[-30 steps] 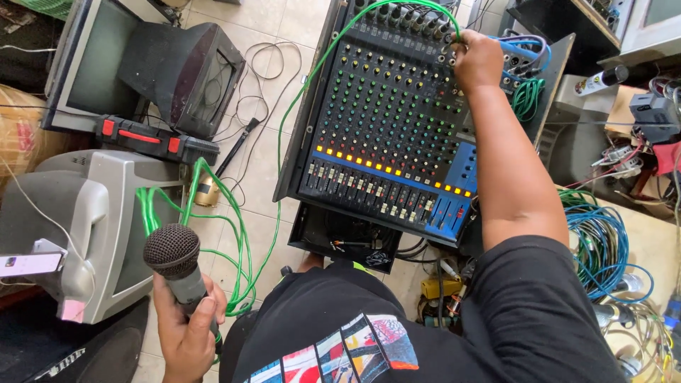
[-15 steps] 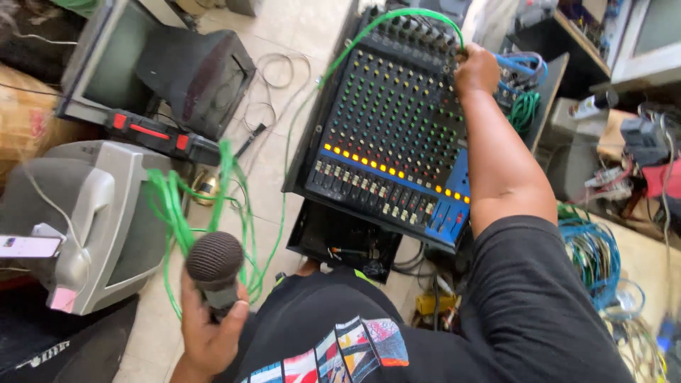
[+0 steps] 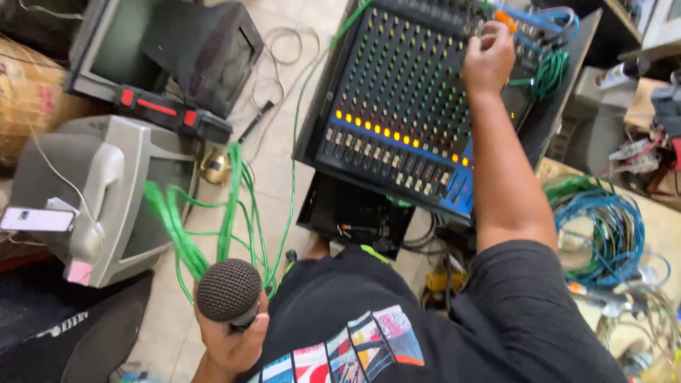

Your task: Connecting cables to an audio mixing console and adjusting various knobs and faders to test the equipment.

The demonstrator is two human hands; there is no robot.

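Directly ahead of you sits the mixing console (image 3: pixel 418 106), black with a blue front edge, rows of coloured knobs and a line of lit amber lamps, tilted on a black case (image 3: pixel 355 213). Your right hand (image 3: pixel 488 60) is at the console's far edge, fingers pinched on an orange-tipped plug (image 3: pixel 505 20) among blue cables (image 3: pixel 546 18). Your left hand (image 3: pixel 230 340), nearer than the console, is wrapped tight round a black microphone (image 3: pixel 229 291) trailing a green cable (image 3: pixel 227 213). Left of the console, two old monitors (image 3: pixel 113 191) lie on a tiled floor (image 3: pixel 277 156); right of it, coiled cables (image 3: pixel 603 227).
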